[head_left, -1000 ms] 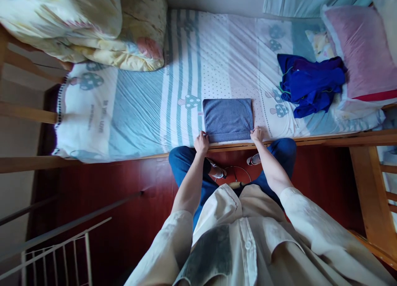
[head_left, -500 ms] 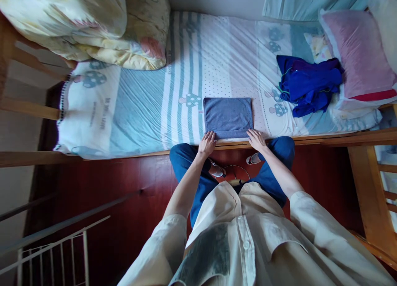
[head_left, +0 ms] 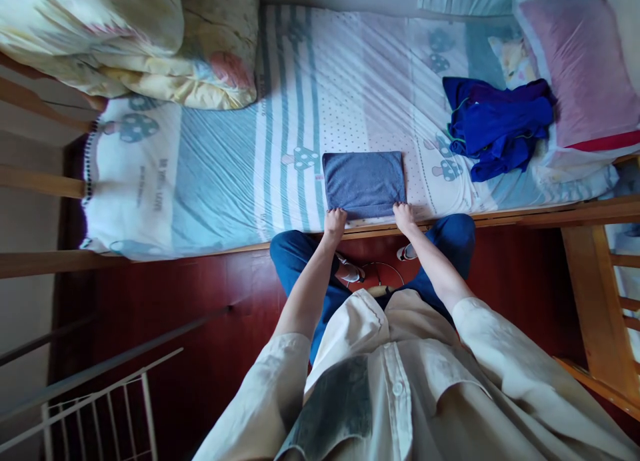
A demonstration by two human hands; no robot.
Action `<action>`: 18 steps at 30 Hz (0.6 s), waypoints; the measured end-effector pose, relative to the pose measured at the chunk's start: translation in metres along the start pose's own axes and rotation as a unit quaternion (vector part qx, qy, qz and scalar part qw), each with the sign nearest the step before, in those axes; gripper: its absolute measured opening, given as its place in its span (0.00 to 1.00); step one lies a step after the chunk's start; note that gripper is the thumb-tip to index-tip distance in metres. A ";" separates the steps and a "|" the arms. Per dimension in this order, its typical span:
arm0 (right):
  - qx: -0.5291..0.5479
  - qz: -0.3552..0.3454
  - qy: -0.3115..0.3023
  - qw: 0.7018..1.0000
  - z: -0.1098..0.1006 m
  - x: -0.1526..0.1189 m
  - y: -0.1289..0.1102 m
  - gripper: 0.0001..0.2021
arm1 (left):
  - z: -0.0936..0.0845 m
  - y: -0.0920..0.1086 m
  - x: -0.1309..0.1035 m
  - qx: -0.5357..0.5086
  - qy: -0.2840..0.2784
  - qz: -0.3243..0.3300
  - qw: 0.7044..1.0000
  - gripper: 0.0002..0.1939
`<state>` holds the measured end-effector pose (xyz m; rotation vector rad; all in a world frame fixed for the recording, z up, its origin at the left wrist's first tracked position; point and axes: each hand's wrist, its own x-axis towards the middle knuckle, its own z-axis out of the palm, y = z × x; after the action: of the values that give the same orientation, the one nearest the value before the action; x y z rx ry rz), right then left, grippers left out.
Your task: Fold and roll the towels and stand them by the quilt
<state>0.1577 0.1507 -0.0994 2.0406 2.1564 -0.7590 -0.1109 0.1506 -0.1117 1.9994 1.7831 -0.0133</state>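
A grey-blue towel [head_left: 364, 180] lies as a flat rectangle near the front edge of the bed. My left hand [head_left: 335, 222] is closed at its near left corner, fingers curled over the cloth. At the near right corner my right hand [head_left: 403, 215] grips the edge in the same way, knuckles up. Between the two hands the near edge looks slightly turned over. The fingertips of both hands are hidden under the knuckles.
The towel rests on a patterned bed sheet [head_left: 220, 174]. A bundled yellow quilt [head_left: 215, 48] sits at the left. Crumpled blue clothing [head_left: 500, 128] and a pink pillow [head_left: 580, 68] lie at the right. A white metal rack [head_left: 100, 408] stands at lower left.
Both hands have gone from lying flat with fingers stretched on the towel's near edge to closed round its near corners. The view has shifted slightly.
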 end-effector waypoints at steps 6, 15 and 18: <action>-0.002 0.035 -0.002 0.999 -0.011 -0.018 0.002 0.19 | -0.004 0.002 -0.023 -0.010 0.008 -0.007 1.000 0.17; -0.001 0.045 0.002 0.999 -0.010 -0.059 -0.004 0.16 | -0.010 0.003 -0.060 -0.002 0.008 0.002 1.000 0.19; 0.004 0.051 0.007 0.999 -0.012 -0.063 -0.001 0.17 | -0.012 -0.004 -0.068 -0.005 0.018 0.002 1.000 0.21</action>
<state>0.1675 0.0983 -0.0645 2.1458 2.0419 -0.7442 -0.1289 0.0911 -0.0814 2.0078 1.7987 0.0314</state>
